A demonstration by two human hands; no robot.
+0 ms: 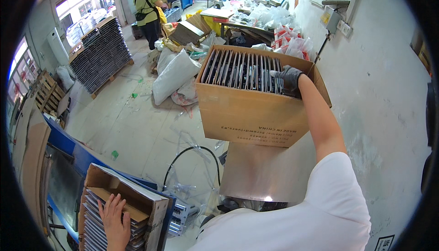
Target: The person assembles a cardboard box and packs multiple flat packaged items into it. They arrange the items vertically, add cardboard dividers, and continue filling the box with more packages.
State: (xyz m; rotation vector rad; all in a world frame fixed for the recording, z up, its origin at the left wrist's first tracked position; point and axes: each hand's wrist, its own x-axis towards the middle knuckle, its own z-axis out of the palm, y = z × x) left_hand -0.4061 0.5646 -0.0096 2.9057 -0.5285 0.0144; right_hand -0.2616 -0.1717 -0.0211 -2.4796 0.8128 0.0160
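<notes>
My right hand (291, 78), in a dark grey glove with a bare or pale fingertip, reaches into the right end of a tall cardboard box (247, 109). Its thumb lies over the top edges of a row of thin dark panels (247, 70) standing upright in that box. The other fingers go down beside the end panels, partly hidden, and appear closed round them. My left hand (115, 219) is bare, with fingers spread. It rests on a second open carton (91, 178) at the lower left, over brown cardboard dividers and a row of thin pale-edged sheets.
The tall box stands on a metal-topped surface (265, 168) beside a white wall. A stack of dark panels (100, 54) sits on a pallet at left. White sacks (176, 77) and plastic scraps lie on the floor. A co-worker (148, 13) stands at the back; a black hose (187, 150) curves nearby.
</notes>
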